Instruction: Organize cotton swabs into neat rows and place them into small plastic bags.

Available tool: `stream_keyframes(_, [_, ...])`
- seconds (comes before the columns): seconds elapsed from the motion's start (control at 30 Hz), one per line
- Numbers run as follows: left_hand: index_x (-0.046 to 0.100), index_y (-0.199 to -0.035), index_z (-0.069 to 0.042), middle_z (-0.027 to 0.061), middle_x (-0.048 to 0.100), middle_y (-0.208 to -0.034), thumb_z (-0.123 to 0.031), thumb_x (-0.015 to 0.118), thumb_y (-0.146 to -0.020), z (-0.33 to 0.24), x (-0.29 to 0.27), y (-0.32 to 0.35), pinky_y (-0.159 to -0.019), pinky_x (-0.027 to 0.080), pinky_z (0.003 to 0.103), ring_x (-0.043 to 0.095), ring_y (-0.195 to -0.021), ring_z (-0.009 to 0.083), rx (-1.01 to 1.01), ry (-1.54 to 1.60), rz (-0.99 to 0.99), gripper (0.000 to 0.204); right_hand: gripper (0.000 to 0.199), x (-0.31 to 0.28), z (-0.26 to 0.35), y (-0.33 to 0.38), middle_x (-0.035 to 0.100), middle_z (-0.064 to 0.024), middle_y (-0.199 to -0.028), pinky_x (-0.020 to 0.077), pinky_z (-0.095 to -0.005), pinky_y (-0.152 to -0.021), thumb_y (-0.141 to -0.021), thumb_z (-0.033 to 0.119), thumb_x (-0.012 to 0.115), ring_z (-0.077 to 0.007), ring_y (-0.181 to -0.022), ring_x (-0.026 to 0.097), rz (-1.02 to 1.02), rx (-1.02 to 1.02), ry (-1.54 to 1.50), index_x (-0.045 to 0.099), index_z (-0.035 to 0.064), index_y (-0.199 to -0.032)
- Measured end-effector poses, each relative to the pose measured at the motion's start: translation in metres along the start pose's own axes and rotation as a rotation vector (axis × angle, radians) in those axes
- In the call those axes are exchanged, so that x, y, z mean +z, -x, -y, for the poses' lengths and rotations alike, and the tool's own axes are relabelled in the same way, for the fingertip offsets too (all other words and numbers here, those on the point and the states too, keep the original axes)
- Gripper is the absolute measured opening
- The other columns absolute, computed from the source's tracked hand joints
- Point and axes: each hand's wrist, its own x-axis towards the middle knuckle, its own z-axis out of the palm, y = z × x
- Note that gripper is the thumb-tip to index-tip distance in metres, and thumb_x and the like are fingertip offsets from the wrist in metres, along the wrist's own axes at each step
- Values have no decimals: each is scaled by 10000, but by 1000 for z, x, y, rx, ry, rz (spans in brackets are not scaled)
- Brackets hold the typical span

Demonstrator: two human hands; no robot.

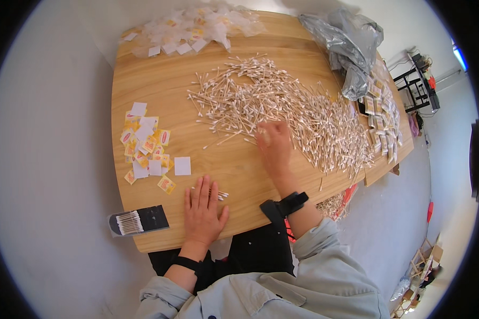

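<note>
My left hand (pixel 202 212) lies flat, palm down, on the wooden table (pixel 160 85), its fingertips over a few cotton swabs (pixel 221 195). My right hand (pixel 274 146) reaches into a big loose pile of cotton swabs (pixel 282 106) in the middle of the table; its fingers are curled among the swabs, and I cannot see if it grips any. Small yellow-and-white paper packets (pixel 146 146) are scattered to the left of my hands. A black-backed clear pouch of swabs (pixel 138 220) lies at the table's near left edge.
A heap of clear small bags with yellow labels (pixel 191 26) sits at the far edge. A crumpled grey plastic bag (pixel 348 42) and a row of packed pouches (pixel 380 117) lie at the right. More swabs show below the table edge (pixel 335 204).
</note>
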Motion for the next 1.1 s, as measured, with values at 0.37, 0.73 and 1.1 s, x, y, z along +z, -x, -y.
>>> stream_keyframes(0.37, [403,-1468,-32,176,318,-1576,-306,667,-829,-1,1,0,-1189,178,545,281,-1473,324,-1,7,0,744,109,21,41,48,594,-113,-898,500,-419,-773,-829,87,705,-336,-874,601,326,-92,-168,672,67,-930])
stream_keyframes(0.73, [426,-1455,-33,176,331,-1568,-307,674,-825,-1,2,0,-1192,180,541,288,-1470,321,8,-3,-6,731,126,28,24,4,578,-119,-1006,521,-394,-721,-863,115,706,-296,-872,627,139,179,-75,673,73,-976])
stream_keyframes(1.1, [413,-1461,-35,176,324,-1571,-306,670,-824,1,0,0,-1188,187,547,285,-1472,321,3,-2,-7,738,63,26,36,0,610,-47,-919,516,-378,-675,-881,136,685,-247,-789,632,221,116,-193,686,110,-939])
